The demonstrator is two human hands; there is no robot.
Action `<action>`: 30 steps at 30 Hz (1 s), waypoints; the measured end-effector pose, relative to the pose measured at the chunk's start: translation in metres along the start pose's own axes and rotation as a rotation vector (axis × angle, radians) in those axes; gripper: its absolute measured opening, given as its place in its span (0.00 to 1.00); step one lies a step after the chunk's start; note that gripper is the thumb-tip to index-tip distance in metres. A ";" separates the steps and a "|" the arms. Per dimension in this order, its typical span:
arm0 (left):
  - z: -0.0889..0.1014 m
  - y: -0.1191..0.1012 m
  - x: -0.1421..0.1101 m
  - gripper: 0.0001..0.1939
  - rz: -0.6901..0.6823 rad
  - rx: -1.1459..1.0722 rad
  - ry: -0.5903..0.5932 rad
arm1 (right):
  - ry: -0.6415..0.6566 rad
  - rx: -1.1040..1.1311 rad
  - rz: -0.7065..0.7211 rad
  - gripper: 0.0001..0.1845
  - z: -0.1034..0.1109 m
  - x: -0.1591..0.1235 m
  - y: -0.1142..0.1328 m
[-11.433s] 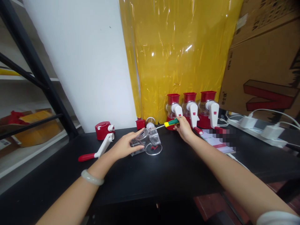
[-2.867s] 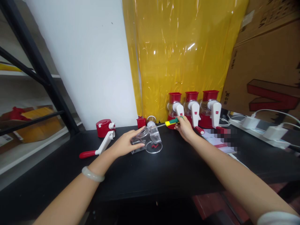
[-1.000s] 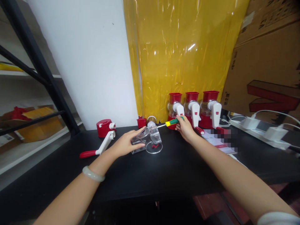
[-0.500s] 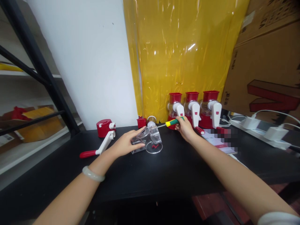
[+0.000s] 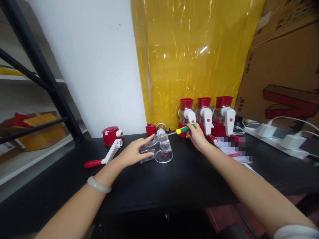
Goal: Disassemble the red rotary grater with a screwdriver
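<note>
My left hand is closed around a clear plastic grater body, which lies tipped on the black table. A small red mark shows through its round clear end. In my right hand is a screwdriver with a green and yellow handle. Its shaft points left at the clear body's upper edge; whether the tip touches it I cannot tell. Behind the clear body sit a small red part and a metal grater drum. To the left stands a red base beside a white crank with a red handle.
Three assembled red and white rotary graters stand at the back right. Near them lie a phone and a white power strip with chargers and cables. A large cardboard box leans behind. At left is a shelf rack.
Almost nothing differs. Both hands, the clear grater body and the screwdriver keep their places.
</note>
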State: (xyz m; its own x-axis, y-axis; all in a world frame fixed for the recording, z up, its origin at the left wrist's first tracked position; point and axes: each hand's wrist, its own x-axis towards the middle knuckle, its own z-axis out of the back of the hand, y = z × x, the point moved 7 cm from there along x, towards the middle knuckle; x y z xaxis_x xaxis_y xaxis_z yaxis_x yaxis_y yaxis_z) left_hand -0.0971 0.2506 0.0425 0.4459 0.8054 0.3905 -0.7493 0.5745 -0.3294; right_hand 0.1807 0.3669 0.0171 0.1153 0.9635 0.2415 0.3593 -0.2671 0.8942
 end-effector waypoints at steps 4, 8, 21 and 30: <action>0.000 -0.001 0.000 0.39 0.004 0.000 -0.001 | 0.008 0.006 -0.013 0.17 -0.001 -0.001 0.001; 0.001 -0.001 0.000 0.40 -0.002 0.000 -0.004 | 0.012 0.005 -0.014 0.18 -0.001 -0.001 0.001; -0.001 0.002 0.000 0.41 -0.001 -0.002 0.004 | 0.045 0.006 -0.021 0.19 -0.003 -0.004 0.005; -0.001 0.001 0.000 0.40 -0.002 -0.010 0.003 | 0.011 0.015 0.008 0.19 0.000 0.001 -0.002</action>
State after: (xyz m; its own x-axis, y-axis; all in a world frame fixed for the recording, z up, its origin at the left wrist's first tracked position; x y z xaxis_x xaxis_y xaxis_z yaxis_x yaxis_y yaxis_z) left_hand -0.0973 0.2512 0.0416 0.4490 0.8048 0.3883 -0.7435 0.5775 -0.3372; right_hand 0.1799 0.3679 0.0159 0.1082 0.9614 0.2531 0.3721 -0.2752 0.8865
